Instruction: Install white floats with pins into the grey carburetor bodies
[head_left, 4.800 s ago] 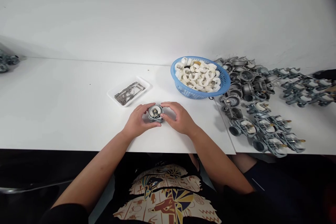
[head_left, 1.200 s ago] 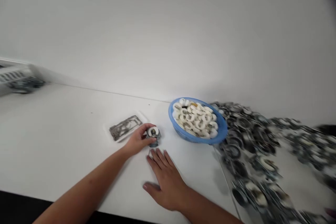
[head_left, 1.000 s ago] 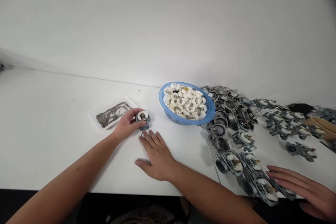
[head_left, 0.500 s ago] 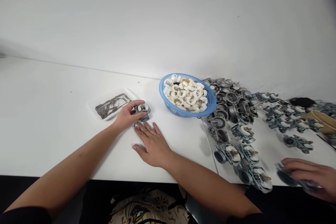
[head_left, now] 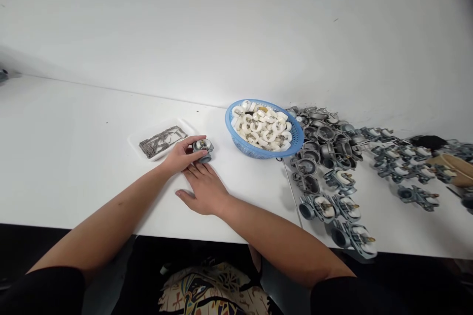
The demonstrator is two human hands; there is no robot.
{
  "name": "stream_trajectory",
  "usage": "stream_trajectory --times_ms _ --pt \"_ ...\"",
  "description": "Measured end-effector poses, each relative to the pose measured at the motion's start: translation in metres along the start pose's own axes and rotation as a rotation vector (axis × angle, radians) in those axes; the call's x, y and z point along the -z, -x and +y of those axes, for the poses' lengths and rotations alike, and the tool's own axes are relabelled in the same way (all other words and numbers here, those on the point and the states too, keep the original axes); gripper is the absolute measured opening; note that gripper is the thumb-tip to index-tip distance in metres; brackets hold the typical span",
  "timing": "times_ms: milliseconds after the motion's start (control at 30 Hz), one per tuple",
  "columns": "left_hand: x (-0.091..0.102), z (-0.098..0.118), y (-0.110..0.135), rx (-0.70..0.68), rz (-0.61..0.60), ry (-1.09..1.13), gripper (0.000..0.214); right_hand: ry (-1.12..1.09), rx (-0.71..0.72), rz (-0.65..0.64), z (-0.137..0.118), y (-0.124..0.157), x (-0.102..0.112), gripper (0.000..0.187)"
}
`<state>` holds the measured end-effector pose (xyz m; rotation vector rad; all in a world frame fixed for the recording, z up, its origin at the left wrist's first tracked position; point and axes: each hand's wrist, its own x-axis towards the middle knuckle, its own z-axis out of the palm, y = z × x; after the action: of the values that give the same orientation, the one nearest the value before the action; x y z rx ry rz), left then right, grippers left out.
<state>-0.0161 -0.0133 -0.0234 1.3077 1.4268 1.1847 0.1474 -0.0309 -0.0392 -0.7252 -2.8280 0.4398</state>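
Observation:
My left hand (head_left: 182, 155) is closed round a small grey metal carburettor body (head_left: 203, 148) with a white float on top, holding it on the white table (head_left: 74, 157). My right hand (head_left: 202, 188) lies flat and open on the table just in front of that part, fingertips near it, palm down, holding nothing. A shallow white tray of thin metal pins (head_left: 161, 136) sits just left of my left hand. A blue basket (head_left: 264, 128) full of white floats stands to the right of the part.
A heap of grey carburettor bodies (head_left: 332, 142) lies right of the basket, with several rows of them (head_left: 340, 206) reaching the table's front edge. A brown object (head_left: 456, 166) and a dark item (head_left: 424, 141) sit at far right. A white wall rises behind.
Another person's hand at the lower right has left the view. My right hand has slid a little closer to the part; my left hand keeps its hold.

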Motion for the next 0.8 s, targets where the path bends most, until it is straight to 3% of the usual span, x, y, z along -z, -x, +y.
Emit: stream_trajectory --times_ms 167,400,667,800 --pt "0.002 0.000 0.000 0.035 -0.023 0.026 0.067 -0.012 0.003 0.076 0.000 -0.004 -0.002 0.063" --pt "0.005 -0.006 -0.005 0.048 -0.081 0.143 0.063 -0.221 0.082 0.165 0.006 -0.008 -0.013 0.021" --pt "0.008 -0.003 -0.005 0.055 -0.089 0.185 0.060 -0.393 -0.034 0.195 0.002 -0.032 -0.011 0.024" --pt "0.011 -0.002 -0.004 0.073 -0.059 0.138 0.061 -0.446 -0.086 0.220 0.001 -0.035 -0.013 0.013"
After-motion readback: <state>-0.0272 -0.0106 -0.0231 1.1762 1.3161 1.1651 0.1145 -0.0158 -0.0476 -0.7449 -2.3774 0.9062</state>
